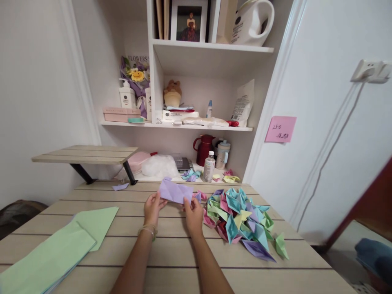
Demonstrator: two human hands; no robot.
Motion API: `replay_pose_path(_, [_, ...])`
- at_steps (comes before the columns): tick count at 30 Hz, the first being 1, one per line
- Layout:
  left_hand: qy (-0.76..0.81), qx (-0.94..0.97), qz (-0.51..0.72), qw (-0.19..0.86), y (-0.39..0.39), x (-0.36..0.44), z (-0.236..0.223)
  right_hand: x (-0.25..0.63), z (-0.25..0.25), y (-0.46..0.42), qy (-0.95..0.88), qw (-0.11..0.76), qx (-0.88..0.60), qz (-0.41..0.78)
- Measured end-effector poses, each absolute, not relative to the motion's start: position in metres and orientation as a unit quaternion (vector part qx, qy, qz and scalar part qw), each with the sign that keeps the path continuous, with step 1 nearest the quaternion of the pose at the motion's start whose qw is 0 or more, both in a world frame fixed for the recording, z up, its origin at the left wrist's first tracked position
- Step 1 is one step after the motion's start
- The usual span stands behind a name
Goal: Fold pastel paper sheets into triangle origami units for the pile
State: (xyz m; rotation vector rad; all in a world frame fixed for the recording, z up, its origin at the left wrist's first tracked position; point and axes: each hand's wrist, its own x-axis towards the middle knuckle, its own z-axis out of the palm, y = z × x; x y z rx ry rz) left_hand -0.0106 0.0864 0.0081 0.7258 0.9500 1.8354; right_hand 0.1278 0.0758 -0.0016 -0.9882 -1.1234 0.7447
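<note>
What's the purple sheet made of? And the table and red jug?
Purple sheet: matte paper, likely, being thin and creased. Table: dull, pale planks, maybe wood or imitation. Red jug: smooth and evenly coloured, perhaps plastic or painted metal.

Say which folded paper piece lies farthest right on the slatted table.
The pointed light-green paper piece, right of the long purple paper piece; the other folded pieces lie further left.

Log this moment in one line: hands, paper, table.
left hand: holds purple paper | right hand: holds same paper | table, right: folded-paper pile | table, left: green sheets
</note>
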Motion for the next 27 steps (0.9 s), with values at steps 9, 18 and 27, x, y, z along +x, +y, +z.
replay_pose_path(9, [0.391,0.297,0.701,0.517,0.084,-0.001,0.01,0.126,0.003,0.07,-0.502,0.659,-0.335,0.448])
replay_pose_path(18, [0.352,0.261,0.739,0.512,0.088,-0.007,0.005,0.134,0.004,0.064,-0.688,0.545,-0.369,0.305])
replay_pose_path(27, [0.346,0.289,0.716,0.533,0.084,-0.001,0.009,0.135,0.001,0.071,-0.696,0.564,-0.361,0.258])
